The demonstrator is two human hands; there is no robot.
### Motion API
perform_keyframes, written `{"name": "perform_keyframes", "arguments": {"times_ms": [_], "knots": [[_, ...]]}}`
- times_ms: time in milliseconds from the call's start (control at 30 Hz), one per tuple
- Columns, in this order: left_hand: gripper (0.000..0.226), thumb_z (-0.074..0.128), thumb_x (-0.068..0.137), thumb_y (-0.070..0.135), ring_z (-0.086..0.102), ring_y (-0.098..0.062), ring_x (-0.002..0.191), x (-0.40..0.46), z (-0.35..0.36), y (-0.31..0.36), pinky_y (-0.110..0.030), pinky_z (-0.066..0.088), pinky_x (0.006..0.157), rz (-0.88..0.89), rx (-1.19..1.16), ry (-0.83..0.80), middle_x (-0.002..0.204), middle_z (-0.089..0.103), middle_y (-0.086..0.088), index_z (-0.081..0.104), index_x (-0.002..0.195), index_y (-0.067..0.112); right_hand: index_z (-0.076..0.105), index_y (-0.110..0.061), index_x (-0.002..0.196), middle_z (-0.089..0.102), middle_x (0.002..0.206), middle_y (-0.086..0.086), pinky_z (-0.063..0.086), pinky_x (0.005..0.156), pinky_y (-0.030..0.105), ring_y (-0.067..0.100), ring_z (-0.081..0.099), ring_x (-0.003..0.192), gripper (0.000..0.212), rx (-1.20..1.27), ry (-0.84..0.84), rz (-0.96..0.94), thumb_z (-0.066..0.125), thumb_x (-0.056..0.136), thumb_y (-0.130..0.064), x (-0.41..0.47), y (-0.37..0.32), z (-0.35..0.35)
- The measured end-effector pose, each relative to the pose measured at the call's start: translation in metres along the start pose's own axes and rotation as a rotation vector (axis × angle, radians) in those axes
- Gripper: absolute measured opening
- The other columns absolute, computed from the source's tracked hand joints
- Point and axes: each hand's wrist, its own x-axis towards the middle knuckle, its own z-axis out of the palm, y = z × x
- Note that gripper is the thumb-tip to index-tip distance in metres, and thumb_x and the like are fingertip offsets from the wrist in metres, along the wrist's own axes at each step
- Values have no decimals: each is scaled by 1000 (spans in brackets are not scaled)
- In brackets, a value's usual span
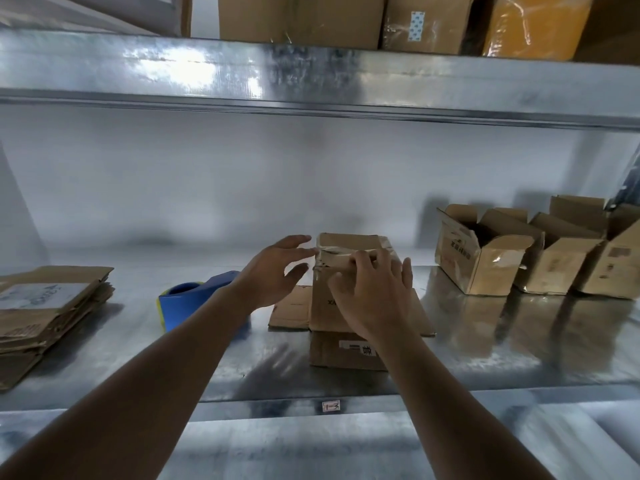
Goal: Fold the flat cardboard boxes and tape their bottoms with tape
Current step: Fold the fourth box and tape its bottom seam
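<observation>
A small cardboard box (pixel 346 247) stands upside down in the middle of the metal shelf (pixel 485 358), its lower flaps splayed out on the surface. Clear tape runs across its closed top face. My right hand (pixel 374 292) lies over the box's near top edge, its fingers pressing on the tape. My left hand (pixel 273 271) hovers just left of the box with fingers spread and relaxed, the fingertips close to the tape's end. A blue tape dispenser (pixel 194 299) lies on the shelf left of the box, partly hidden by my left forearm.
A stack of flat cardboard boxes (pixel 45 306) lies at the left of the shelf. Three folded boxes (pixel 485 258) with open tops stand in a row at the right. An upper shelf (pixel 311 74) overhead carries larger cartons.
</observation>
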Motion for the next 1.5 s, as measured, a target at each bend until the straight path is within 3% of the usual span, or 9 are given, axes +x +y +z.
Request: {"name": "perform_keyframes", "arguments": {"times_ms": [100,267,467,633,800,933,1000,1167,1500], "knots": [[39,60,101,7,55,-12,135,-3,-3,1,-26,47,107,25,-11,21,154,52,6,69,135,24,55,-33,134,42,154,8,9,127,57,33,35,147,83,-47,9,5,25,85,-93,1,0,3],[26,68,99,13,71,-11,105,-6,-4,10,-25,61,87,-19,-111,84,125,71,2,76,124,18,58,-33,134,40,156,11,13,126,58,34,36,146,81,-55,25,-28,32,84,-92,3,4,4],[35,67,100,24,64,7,80,-6,7,29,0,41,77,-290,-166,63,112,77,8,69,135,22,59,-33,130,51,144,8,25,122,54,31,45,136,78,-84,55,-44,36,84,-91,6,9,13],[24,69,99,26,68,-3,91,-4,0,31,-19,53,82,-284,-165,22,113,76,8,78,121,23,59,-32,128,50,143,6,27,120,51,28,45,135,80,-48,77,-37,34,83,-93,10,12,14],[22,74,94,24,63,-5,102,0,1,30,-7,48,77,-270,-141,-106,125,64,13,80,115,23,41,-26,153,26,166,14,12,126,53,34,14,158,100,12,145,87,30,82,-95,8,13,9],[29,63,96,7,61,-5,110,4,3,25,-14,51,87,-292,-209,-38,132,57,12,76,94,33,24,-20,161,17,169,14,30,123,54,36,17,157,118,90,64,197,34,74,-99,9,14,2],[32,58,99,5,64,-13,119,7,5,24,-35,55,101,-323,-351,26,136,60,6,68,103,35,23,-19,161,21,168,14,30,123,52,35,21,155,120,87,43,203,33,73,-100,9,15,1],[63,54,104,12,34,-10,152,9,17,20,-40,34,124,-343,-379,-185,166,33,9,32,162,26,16,-16,164,20,170,16,9,129,52,35,14,159,122,-68,18,180,19,76,-101,12,18,7],[61,48,98,41,46,-11,143,11,20,19,-50,39,119,-311,-401,-298,153,51,14,31,156,42,6,-23,165,9,172,18,6,129,51,36,1,159,124,-17,-28,144,19,72,-103,10,18,5]]}}
